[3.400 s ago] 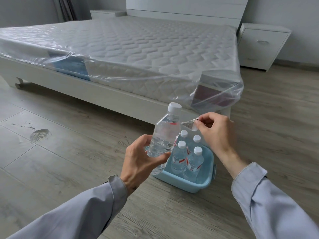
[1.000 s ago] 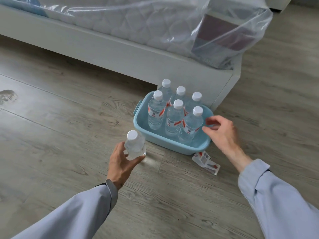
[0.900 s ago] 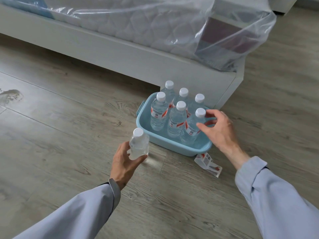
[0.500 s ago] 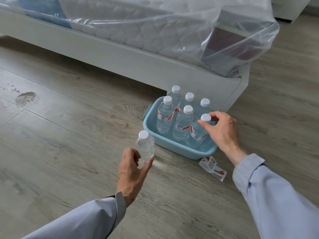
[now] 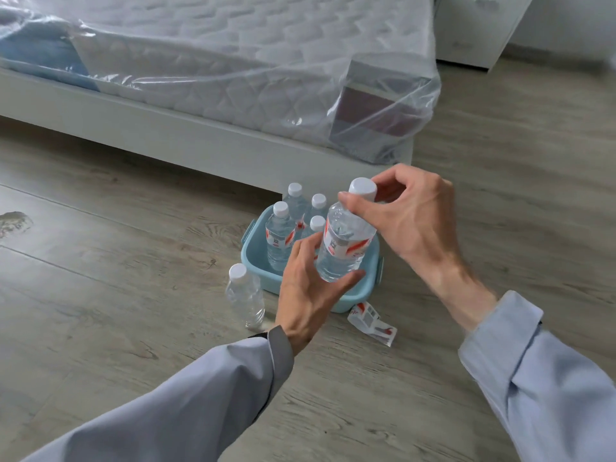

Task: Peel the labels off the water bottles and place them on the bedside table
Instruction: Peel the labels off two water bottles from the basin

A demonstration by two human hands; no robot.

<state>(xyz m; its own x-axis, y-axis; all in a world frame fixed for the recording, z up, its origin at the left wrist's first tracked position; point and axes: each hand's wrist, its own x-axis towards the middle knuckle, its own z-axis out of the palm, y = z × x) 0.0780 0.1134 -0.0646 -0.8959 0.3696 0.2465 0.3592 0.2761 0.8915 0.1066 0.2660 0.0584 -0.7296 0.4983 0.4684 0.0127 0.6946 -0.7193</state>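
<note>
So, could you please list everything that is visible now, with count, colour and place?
labelled bottle: one, clear, white cap, red-white label, held over the basin
bottles in basin: four visible, clear, white caps, standing
basin: one, light blue, on floor at bed corner
bare bottle: one, clear, white cap, upright, left of basin
peeled label: one, white-red, on floor before basin
bed: one, white, mattress in clear plastic
bedside table: one, white, top right
floor: grey wood
left hand: holds labelled bottle's lower part
right hand: pinches its neck

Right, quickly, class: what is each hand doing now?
Left hand: holds the labelled bottle near its base.
Right hand: pinches the same bottle's neck.
</note>
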